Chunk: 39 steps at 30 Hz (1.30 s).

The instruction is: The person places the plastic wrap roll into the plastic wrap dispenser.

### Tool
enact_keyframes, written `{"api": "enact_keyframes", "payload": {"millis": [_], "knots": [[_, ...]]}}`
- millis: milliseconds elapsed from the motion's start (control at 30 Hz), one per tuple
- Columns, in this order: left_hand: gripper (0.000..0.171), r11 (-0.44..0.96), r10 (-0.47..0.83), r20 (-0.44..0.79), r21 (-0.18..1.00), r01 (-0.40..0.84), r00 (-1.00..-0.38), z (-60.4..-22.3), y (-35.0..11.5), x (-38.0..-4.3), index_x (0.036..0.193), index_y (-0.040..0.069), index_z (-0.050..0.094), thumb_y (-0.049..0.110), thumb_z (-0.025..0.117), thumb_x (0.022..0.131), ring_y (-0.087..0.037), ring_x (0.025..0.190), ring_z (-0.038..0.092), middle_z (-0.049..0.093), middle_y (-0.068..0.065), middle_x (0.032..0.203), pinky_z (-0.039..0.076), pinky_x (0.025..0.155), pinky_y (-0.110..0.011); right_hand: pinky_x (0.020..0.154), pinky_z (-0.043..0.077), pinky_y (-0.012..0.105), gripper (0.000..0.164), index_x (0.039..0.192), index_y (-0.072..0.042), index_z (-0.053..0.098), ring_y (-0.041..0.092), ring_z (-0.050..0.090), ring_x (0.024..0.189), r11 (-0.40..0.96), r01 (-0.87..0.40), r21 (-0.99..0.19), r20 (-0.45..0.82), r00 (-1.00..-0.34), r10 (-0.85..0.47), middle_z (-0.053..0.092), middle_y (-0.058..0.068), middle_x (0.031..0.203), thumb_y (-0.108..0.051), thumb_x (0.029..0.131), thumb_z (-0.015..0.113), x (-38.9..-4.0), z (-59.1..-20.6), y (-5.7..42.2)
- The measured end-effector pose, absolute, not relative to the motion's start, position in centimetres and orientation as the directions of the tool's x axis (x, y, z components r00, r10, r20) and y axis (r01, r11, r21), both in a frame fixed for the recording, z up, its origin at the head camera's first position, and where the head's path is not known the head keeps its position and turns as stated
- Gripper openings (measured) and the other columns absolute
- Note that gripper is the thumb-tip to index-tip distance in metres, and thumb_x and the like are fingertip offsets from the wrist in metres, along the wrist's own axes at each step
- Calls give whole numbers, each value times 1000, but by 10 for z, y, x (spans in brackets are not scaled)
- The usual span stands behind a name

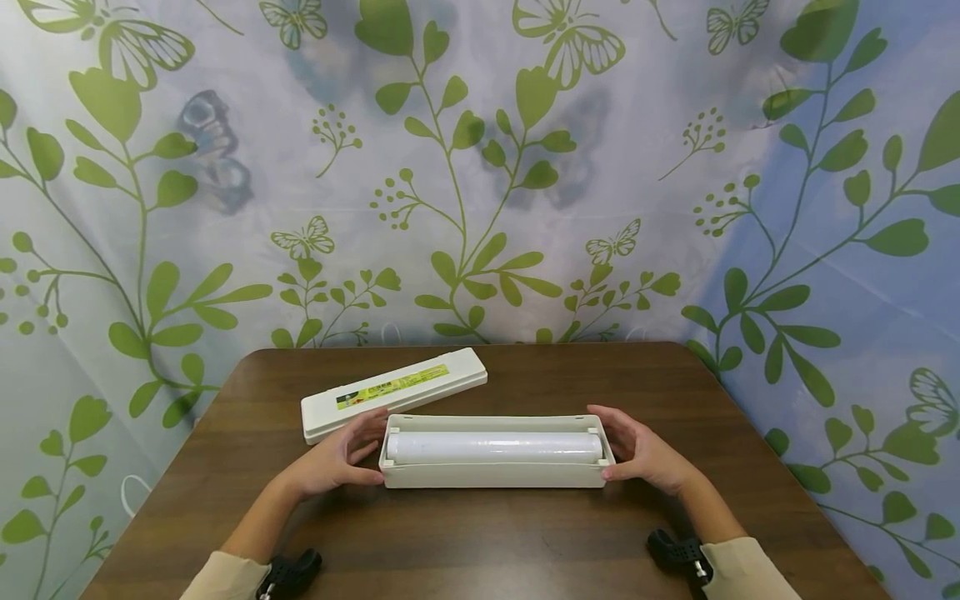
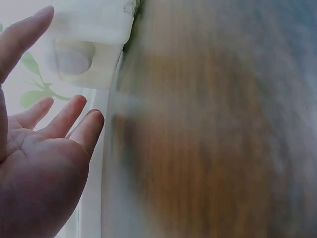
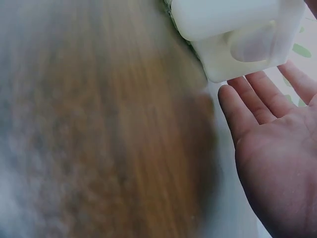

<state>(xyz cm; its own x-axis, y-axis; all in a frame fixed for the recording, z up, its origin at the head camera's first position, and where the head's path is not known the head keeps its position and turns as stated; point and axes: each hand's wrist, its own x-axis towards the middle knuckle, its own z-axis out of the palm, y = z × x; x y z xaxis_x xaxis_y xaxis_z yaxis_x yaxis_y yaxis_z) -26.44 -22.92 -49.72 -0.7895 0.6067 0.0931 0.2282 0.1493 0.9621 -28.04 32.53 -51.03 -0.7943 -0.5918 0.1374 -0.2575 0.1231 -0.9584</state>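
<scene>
An off-white plastic wrap box (image 1: 495,476) lies lengthwise before me with its top off. Inside it a roll of plastic wrap (image 1: 495,447) runs almost from end to end. My left hand (image 1: 337,454) holds the box's left end, thumb at the front corner and forefinger by the back one. At the opposite end my right hand (image 1: 651,454) grips the same way, its thumb on the front corner. In both wrist views the other fingers (image 2: 62,119) reach out beside the box's end wall (image 3: 252,42). Behind the box lies its long lid (image 1: 393,392), slanted, bearing a yellow-green label.
The dark brown wooden table (image 1: 480,542) has rounded far corners. A curtain (image 1: 480,167) printed with green leaves and butterflies hangs right behind it and along both sides. Black straps (image 1: 292,573) sit around both wrists, over beige sleeves (image 1: 228,575).
</scene>
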Motion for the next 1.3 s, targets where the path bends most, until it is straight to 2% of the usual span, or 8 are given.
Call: {"api": "enact_keyframes", "payload": {"millis": [200,367,500,667,867,933,1033,1300], "knots": [[98,181,582,80,957,225,-809,-495,-236,-260,159,-4,17,6,81,86,-54,149,25,29,-34,159,31,117,-47,105,47,20,101,158,5,21,4,50,135,115,-262,-958,142,-783,-605,37,26,157,0,79,83,-280,-510,324],[94,214,553,65,953,217,-831,-493,-243,-258,158,-4,21,9,81,87,-52,150,23,29,-33,159,30,117,-48,102,51,24,97,157,5,24,5,52,131,108,-272,-956,150,-773,-616,37,32,154,1,80,82,-282,-511,324],[90,248,522,68,942,228,-850,-491,-249,-257,157,-4,26,9,81,87,-51,149,26,33,-32,159,32,117,-47,100,53,28,95,156,5,25,7,55,129,100,-270,-958,153,-771,-619,39,31,153,1,81,82,-281,-510,322],[84,286,471,76,929,234,-879,-490,-257,-257,155,-3,32,7,80,87,-47,146,35,40,-31,155,39,116,-40,97,56,31,92,155,7,25,10,56,127,87,-267,-960,154,-761,-631,42,28,151,3,82,80,-280,-509,321],[80,320,441,146,897,306,-886,-489,-267,-259,152,-6,36,10,81,87,-31,138,52,47,-33,147,45,112,-28,95,57,32,87,154,5,29,11,57,125,74,-280,-957,169,-748,-641,40,33,149,4,83,79,-280,-510,321],[78,340,428,164,882,327,-889,-488,-269,-260,150,-6,39,13,82,87,-32,136,54,51,-32,145,46,109,-20,96,57,32,86,154,4,30,12,57,124,78,-273,-959,162,-753,-638,41,32,149,3,83,79,-280,-510,321],[75,381,405,184,856,348,-896,-487,-273,-261,147,-4,45,16,83,86,-41,136,53,55,-28,144,43,106,-13,96,56,32,87,154,2,31,12,57,124,89,-251,-964,141,-765,-628,42,29,149,2,82,80,-280,-509,321],[66,451,376,248,793,410,-893,-483,-285,-265,140,-2,53,19,85,85,-46,132,54,59,-23,141,43,104,-10,97,56,31,87,154,1,31,10,56,125,105,-245,-964,128,-770,-625,40,32,150,-1,83,80,-281,-510,321]]}}
